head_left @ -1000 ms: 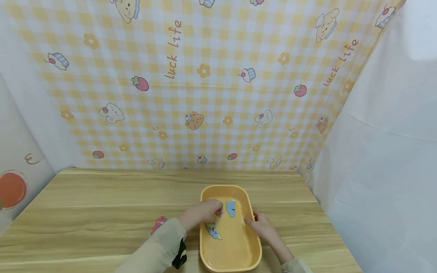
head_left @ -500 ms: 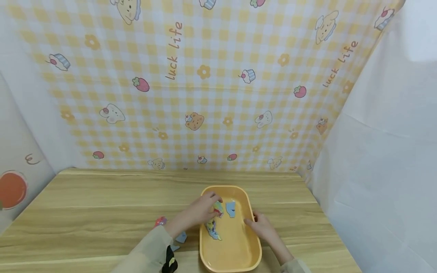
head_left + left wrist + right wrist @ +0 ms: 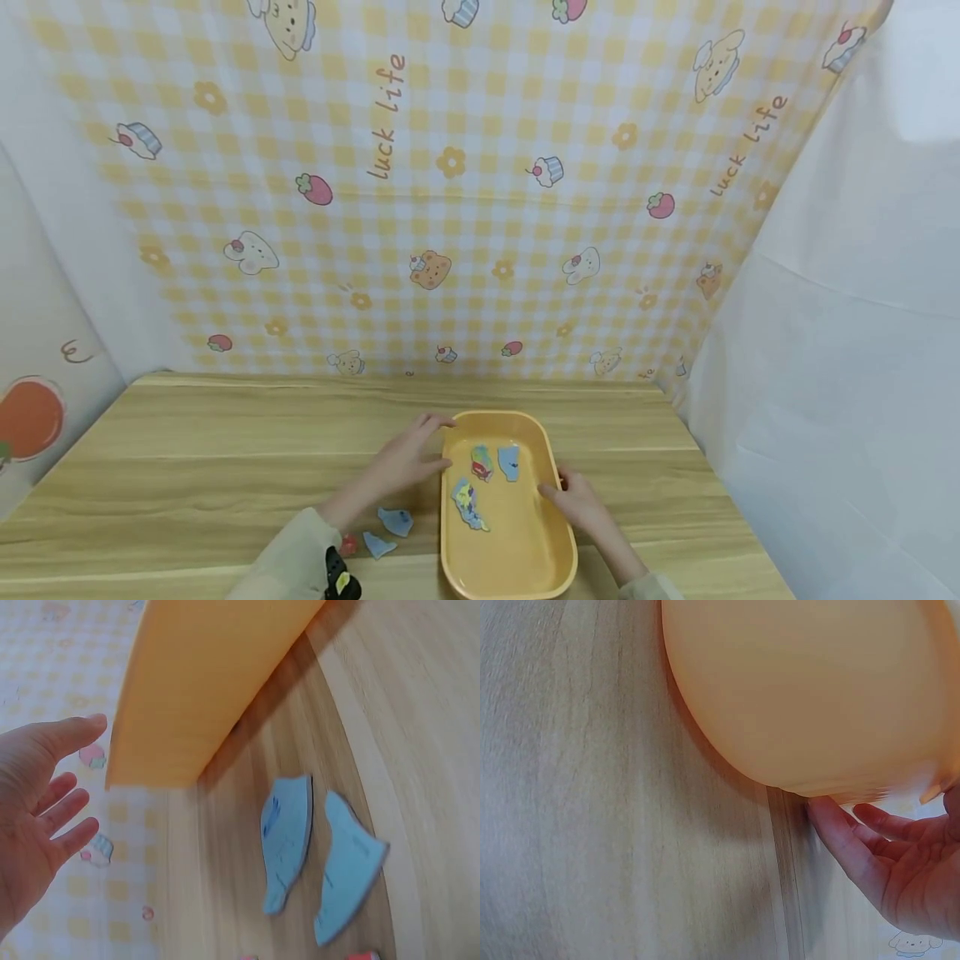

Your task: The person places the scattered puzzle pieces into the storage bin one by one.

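A glossy, round-cornered yellow plastic tray point(image 3: 513, 554) stands on the wood-grained table point(image 3: 262, 467), three flat, irregular printed pieces point(image 3: 508, 463) inside it, between the hands. The left hand point(image 3: 405, 457), fingers spread and holding nothing, is just beside its left rim; the right hand point(image 3: 577, 500) pinches the right rim. Two smooth, curved pale-blue flat pieces point(image 3: 287, 832) lie near the left forearm.

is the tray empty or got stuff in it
Not empty: the head view shows a blue piece and multicoloured pieces inside the tray, much of its floor bare.
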`<state>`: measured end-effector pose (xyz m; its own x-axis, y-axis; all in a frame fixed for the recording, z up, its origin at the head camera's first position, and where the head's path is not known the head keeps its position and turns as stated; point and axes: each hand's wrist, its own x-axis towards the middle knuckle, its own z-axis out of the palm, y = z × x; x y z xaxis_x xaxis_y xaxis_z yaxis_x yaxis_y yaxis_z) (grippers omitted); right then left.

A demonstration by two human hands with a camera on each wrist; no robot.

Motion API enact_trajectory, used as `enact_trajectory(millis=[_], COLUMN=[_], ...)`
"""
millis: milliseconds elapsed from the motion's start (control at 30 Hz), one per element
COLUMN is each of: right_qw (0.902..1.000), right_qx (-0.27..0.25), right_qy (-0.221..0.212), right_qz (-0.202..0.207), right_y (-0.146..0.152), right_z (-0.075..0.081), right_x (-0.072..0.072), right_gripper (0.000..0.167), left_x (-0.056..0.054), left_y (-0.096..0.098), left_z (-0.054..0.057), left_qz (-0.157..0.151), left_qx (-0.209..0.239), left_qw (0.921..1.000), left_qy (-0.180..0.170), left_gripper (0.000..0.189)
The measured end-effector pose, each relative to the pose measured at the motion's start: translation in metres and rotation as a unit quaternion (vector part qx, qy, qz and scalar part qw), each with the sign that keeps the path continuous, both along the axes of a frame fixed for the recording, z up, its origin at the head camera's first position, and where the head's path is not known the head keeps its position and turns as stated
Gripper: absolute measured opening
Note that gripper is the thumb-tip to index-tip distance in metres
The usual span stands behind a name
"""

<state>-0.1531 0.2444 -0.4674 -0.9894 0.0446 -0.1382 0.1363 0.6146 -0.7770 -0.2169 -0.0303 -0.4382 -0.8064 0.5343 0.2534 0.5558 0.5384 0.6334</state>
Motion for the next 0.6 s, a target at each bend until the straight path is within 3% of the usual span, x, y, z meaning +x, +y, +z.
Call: enact_trajectory(millis=[133,333,600], right_qw=[1.0,0.9999,0.9999], right_qx=[-0.007,-0.012,-0.012], right_qy=[0.0,-0.006,-0.005], right_qz=[-0.002,-0.007,-0.002], right_y=[0.0,0.001,0.001], right_z=[-0.001,-0.002,-0.003], right_x=[-0.001,-0.001,-0.002], right_gripper=[0.044,0.044,0.046], left_x=[-0.002,-0.002,-0.001], left_y=[-0.014,-0.035,-0.061], left_z=[-0.003,-0.01,-0.021], left_qz=[0.029,0.073,0.066], left_qx=[0.012,0.014,-0.013], left_qw=[0.9994,0.9956,0.9978], left_qy=[-0.011,-0.058,0.003], left_gripper=[0.05,0.053,0.045])
